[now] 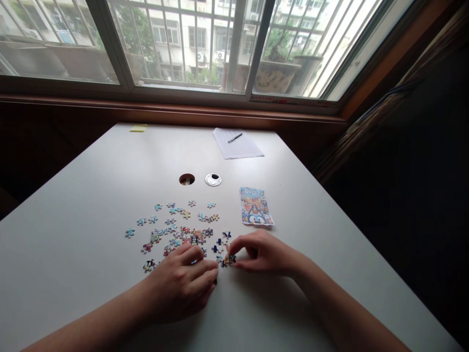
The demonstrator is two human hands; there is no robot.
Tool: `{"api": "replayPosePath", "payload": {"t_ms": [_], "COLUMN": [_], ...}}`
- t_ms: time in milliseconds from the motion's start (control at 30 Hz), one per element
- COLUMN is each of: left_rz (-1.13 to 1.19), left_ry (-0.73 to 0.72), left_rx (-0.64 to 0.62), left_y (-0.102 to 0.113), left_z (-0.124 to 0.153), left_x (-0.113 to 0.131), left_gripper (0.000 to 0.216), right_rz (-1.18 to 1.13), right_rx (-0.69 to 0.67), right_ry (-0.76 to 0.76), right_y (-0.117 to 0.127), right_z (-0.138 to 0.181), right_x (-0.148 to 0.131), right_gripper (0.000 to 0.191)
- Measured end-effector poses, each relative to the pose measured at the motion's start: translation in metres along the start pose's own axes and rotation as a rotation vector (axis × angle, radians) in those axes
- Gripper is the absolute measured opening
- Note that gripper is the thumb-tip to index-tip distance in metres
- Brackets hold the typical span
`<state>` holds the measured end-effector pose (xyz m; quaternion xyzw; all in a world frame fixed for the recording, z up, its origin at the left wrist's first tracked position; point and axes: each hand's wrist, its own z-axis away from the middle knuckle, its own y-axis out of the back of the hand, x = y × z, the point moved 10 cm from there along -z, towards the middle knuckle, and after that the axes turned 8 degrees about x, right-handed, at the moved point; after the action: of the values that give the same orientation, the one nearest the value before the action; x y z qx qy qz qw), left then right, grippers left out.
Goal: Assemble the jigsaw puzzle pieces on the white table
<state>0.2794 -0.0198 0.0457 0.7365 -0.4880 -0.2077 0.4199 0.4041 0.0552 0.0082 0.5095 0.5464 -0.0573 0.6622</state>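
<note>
Many small jigsaw puzzle pieces (196, 237) lie loose on the white table, mostly in front of my hands. My left hand (186, 283) rests at the near edge of the pile, its fingers curled inward and closed; what they hold is hidden under them, apart from a small dark bit by the fingertips. My right hand (260, 252) reaches in from the right, thumb and index finger closed on a puzzle piece (230, 260) in a dark, multicoloured cluster. Beyond that hand lies a colourful picture sheet (256, 206) with a blue penguin-like face.
On the white table (91, 181) are a round cable hole (186, 179) and a silver grommet cover (213, 179). Farther back lie papers (238, 146) with a pen (235, 138) on top, and a yellow note (138, 128). A barred window (198, 44) stands behind.
</note>
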Motion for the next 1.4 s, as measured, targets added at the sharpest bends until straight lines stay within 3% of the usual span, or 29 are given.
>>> {"api": "replayPosePath", "payload": {"t_ms": [233,667,1400], "left_rz": [-0.032,-0.009,0.005], "left_ry": [0.021,0.033,0.044], "left_rx": [-0.021,-0.034,-0.022], "left_y": [-0.002,-0.008,-0.014], "left_z": [0.000,0.005,0.014], "left_x": [-0.002,-0.006,-0.008], "left_gripper": [0.022,0.026,0.026], "right_rz": [-0.029,-0.019,0.128], "right_rx": [-0.055,-0.126,-0.118], "right_ry": [0.013,-0.115,-0.120], "right_y": [-0.007,-0.008,-0.012], "right_z": [0.002,0.005,0.004], "right_x": [-0.014,0.006,0.010], "right_gripper": [0.024,0.019,0.019]}}
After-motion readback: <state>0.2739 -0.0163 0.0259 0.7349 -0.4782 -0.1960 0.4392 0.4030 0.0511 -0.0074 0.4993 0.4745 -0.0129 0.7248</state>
